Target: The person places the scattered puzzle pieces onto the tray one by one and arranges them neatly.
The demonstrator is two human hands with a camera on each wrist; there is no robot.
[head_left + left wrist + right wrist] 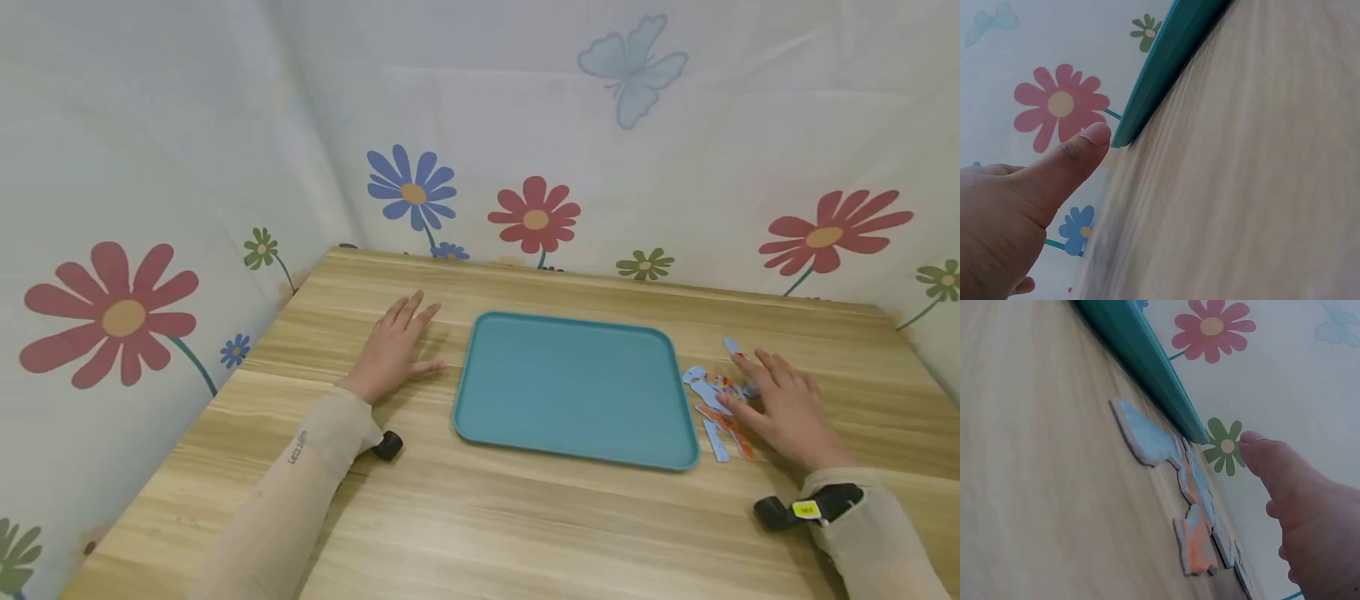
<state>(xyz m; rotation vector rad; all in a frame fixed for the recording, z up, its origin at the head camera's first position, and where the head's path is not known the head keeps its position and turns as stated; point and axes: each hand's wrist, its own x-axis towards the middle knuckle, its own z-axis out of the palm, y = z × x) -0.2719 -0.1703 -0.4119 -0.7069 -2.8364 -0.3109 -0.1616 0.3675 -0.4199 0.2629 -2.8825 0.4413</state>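
A teal rectangular tray (573, 387) lies flat on the wooden table, its inside bare. To its left is my left hand (390, 350), fingers spread and holding nothing; in the left wrist view the thumb (1072, 156) points toward the tray's rim (1160, 75). Flat puzzle pieces (716, 396) in light blue and orange lie scattered just right of the tray. My right hand (787, 408) is over their right side with loosely extended fingers, hiding some of them. The right wrist view shows several puzzle pieces (1147, 434) flat on the table, with the right thumb (1285, 469) apart from them.
The wooden table (525, 525) runs back to a white cloth backdrop (480, 100) printed with flowers and a butterfly. A second cloth side (112, 167) borders the table's left edge. Black camera mounts sit on both wrists.
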